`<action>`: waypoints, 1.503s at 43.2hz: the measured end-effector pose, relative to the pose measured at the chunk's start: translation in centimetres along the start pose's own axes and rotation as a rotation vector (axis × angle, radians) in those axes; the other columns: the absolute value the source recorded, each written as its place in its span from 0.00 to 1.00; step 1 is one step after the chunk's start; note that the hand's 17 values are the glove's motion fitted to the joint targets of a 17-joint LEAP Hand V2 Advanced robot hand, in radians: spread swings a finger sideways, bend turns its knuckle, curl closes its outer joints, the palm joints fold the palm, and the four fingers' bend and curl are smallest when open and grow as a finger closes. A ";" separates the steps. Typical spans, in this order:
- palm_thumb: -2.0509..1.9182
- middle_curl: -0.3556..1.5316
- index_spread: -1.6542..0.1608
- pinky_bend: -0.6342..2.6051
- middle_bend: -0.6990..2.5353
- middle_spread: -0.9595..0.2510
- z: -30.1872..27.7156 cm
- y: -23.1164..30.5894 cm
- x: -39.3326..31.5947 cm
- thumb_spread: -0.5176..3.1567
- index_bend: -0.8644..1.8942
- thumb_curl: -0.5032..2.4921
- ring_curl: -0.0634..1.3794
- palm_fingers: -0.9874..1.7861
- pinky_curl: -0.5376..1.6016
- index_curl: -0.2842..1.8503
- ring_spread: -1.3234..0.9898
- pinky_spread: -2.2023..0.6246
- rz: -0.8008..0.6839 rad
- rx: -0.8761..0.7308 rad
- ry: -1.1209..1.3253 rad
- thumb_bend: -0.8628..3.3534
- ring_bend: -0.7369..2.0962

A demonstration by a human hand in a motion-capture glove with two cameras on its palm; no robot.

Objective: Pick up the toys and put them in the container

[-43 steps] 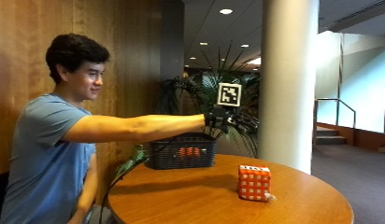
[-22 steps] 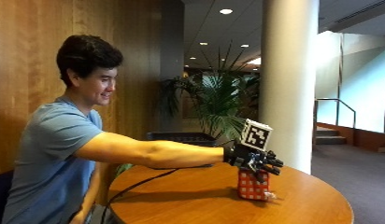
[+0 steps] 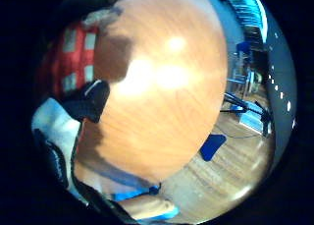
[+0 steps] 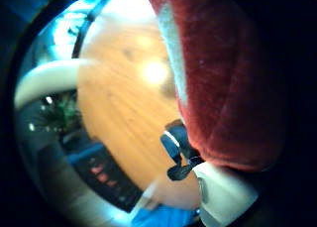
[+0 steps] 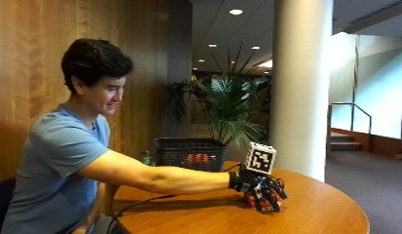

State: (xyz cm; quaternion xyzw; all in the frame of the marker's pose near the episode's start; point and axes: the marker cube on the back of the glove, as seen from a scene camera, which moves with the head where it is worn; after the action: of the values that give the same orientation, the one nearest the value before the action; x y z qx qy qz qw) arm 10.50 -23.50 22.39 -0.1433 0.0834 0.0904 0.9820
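A red block toy (image 5: 258,202) with pale squares stands on the round wooden table (image 5: 318,214), on its near right part. My gloved right hand (image 5: 263,187) lies over the toy from above, its fingers curled down around the sides. The toy is mostly hidden under the hand. In the thumb side palm view the red toy (image 4: 223,78) fills much of the picture, close against the palm. The little finger side palm view shows the red toy (image 3: 68,53) beside a gloved fingertip. A black mesh basket (image 5: 191,153) stands at the table's far edge with orange toys (image 5: 198,159) inside.
A large white column (image 5: 302,87) and a potted palm (image 5: 233,112) stand behind the table. A black cable (image 5: 142,204) trails across the tabletop from the hand toward the person. Bare wood (image 3: 162,87) spreads in front of the toy.
My hand has come away from above the basket, dropped to the table and closed down over the red block toy. The outside camera has shifted closer.
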 end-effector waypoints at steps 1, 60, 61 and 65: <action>0.60 0.27 0.77 0.73 0.24 0.89 0.2 -0.1 0.4 0.43 0.29 0.29 0.29 0.30 0.44 0.14 0.61 0.75 0.033 0.021 0.043 0.24 0.48; 0.70 0.53 0.71 0.57 0.41 0.42 -26.5 19.8 -1.3 0.25 0.52 0.47 0.46 0.66 0.46 0.34 0.38 0.63 -0.149 0.559 -0.151 0.27 0.69; 0.70 0.53 0.70 0.57 0.41 0.41 -26.9 20.7 -1.8 0.25 0.52 0.47 0.46 0.66 0.46 0.34 0.38 0.64 -0.174 0.563 -0.145 0.27 0.69; 0.70 0.55 0.70 0.57 0.41 0.40 -28.2 23.6 -3.9 0.25 0.52 0.48 0.46 0.65 0.46 0.35 0.38 0.64 -0.248 0.564 -0.146 0.27 0.69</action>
State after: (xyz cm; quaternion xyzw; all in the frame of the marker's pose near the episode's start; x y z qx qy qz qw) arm -1.91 -10.24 -9.86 0.1325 0.0166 -0.0468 0.9899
